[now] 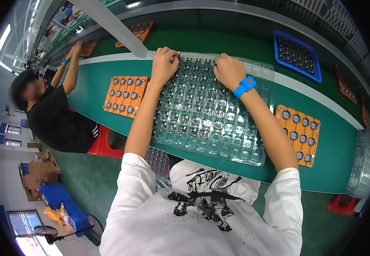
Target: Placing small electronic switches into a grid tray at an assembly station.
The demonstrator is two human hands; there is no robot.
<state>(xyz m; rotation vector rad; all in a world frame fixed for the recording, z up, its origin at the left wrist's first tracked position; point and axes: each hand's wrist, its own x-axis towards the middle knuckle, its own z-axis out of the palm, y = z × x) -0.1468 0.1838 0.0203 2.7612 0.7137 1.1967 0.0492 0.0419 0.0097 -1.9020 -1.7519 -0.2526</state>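
Note:
In front of me a clear plastic blister tray (212, 147) lies on the green bench, with small dark metallic parts (185, 117) in many of its pockets. Pockets toward its near right side hold none. My left hand (165, 66) is at the tray's far left corner, fingers pinched together over the end pockets. At the far edge, farther right, my right hand (230, 71) has its fingers curled down to the pockets, a blue band (245, 86) round its wrist. What either set of fingertips grips is too small or hidden to tell.
Orange fixtures with dark round-cornered parts flank the tray, one at left (125, 96) and one at right (298, 134). Beyond the bench's pale rail, a blue tray (298, 55) of parts and more orange fixtures (136, 34) lie on a green belt. A co-worker (59, 111) sits at left.

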